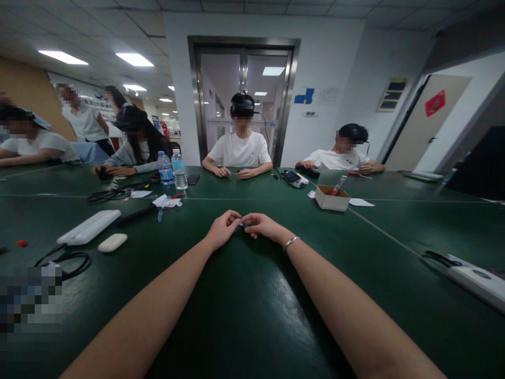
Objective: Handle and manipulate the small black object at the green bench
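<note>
Both of my hands meet over the green table [236, 295], at arm's length. My left hand [221, 230] is closed in a pinch, its thumb and index finger at a small dark thing with a light spot [242, 225]. From the other side my right hand [268, 228] also pinches this thing, fingers curled around its end. The thing is mostly hidden by the fingertips and too small to name. A silver bracelet [291, 243] circles my right wrist.
Left lie a white power bank [90, 227], a white earbud case [112, 242] and black cables [74, 265]. Two water bottles [179, 171] stand farther back. An open cardboard box [332, 201] sits ahead right; a white device [479, 279] lies far right. Several people sit across the table.
</note>
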{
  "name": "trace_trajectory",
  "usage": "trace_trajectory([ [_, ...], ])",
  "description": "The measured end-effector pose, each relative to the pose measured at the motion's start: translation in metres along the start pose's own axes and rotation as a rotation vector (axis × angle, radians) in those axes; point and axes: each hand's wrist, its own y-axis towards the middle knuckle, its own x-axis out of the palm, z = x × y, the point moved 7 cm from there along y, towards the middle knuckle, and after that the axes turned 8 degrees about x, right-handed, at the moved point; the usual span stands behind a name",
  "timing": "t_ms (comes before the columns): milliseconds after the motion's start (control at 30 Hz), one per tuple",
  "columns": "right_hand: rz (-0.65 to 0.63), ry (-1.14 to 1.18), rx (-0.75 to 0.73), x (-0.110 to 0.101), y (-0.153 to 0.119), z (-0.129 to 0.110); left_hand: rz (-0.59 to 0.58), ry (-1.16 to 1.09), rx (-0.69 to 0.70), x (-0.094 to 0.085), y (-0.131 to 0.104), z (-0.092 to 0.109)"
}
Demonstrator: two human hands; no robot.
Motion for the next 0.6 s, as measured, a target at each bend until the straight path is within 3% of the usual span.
trace_trajectory([
  [200, 0.070, -0.087, -0.004, 0.001, 0.002, -0.002, 0.055, 0.036, 0.045, -0.005, -0.002, 0.012],
  [433, 0.082, 0.005, 0.013, 0.030, 0.005, -0.006, 0.013, 0.039, -0.005, 0.000, -0.003, 0.016],
  [500, 0.068, 0.084, 0.017, 0.034, 0.003, -0.005, -0.040, 0.051, -0.043, 0.003, -0.002, 0.020],
  [600, 0.018, 0.108, 0.047, 0.031, -0.009, -0.003, -0.249, 0.075, -0.112, 0.006, -0.011, 0.043],
])
